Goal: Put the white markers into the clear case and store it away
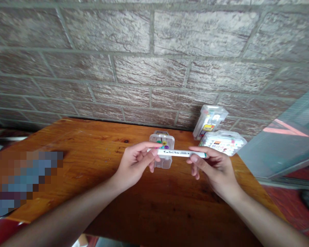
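The left hand point(137, 163) and the right hand point(216, 168) hold a white marker point(176, 153) level between them, one at each end. Behind it, a small clear case point(161, 163) with colourful contents sits on the wooden table point(105, 147).

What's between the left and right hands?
Head view: a white marker, gripped near its ends by the left hand and right hand; an open clear case sits beyond it.

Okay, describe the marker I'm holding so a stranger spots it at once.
On the wooden table by the brick wall sits an open clear case. In front, your left hand and right hand hold a white marker level. Unlike the coloured ends inside the case, its lettered barrel shows.
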